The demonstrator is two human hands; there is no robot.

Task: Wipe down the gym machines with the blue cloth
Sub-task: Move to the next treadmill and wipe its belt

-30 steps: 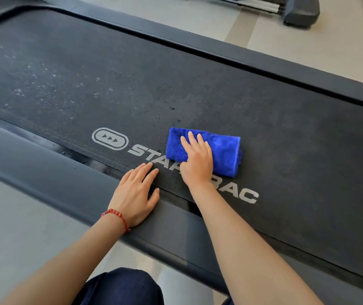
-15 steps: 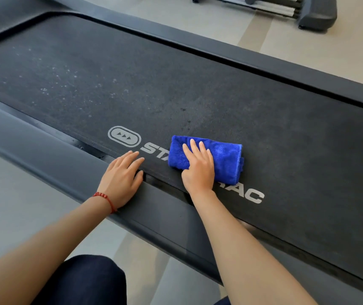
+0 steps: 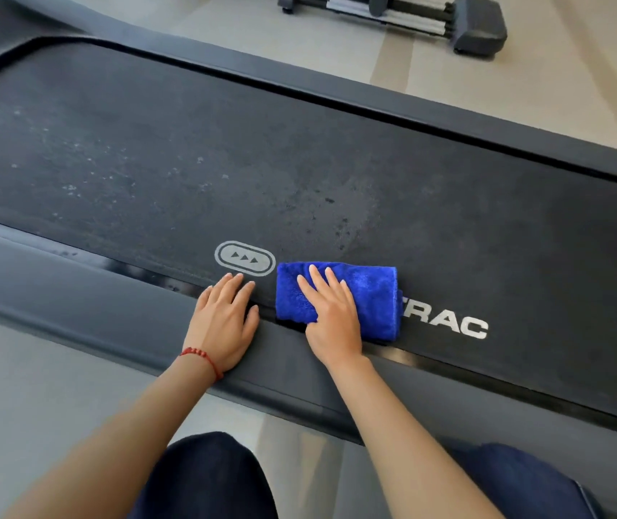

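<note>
A folded blue cloth (image 3: 368, 295) lies on the dark treadmill belt (image 3: 299, 162), over the first letters of the white brand lettering near the belt's near edge. My right hand (image 3: 331, 318) presses flat on the cloth's left half, fingers straight. My left hand (image 3: 222, 318) rests flat with spread fingers on the near side rail (image 3: 75, 294), fingertips reaching the belt just below the oval logo (image 3: 245, 258). Pale dusty specks cover the belt's left part.
The far side rail (image 3: 449, 118) runs along the belt's other edge. Beyond it, on the pale floor, stands another machine's base with metal bars (image 3: 430, 16). My knees in dark trousers (image 3: 206, 477) are at the bottom of the view.
The cloth and my right hand have slid left along the lettering, toward the oval logo. My left hand has stayed flat on the near rail while the view shifted.
</note>
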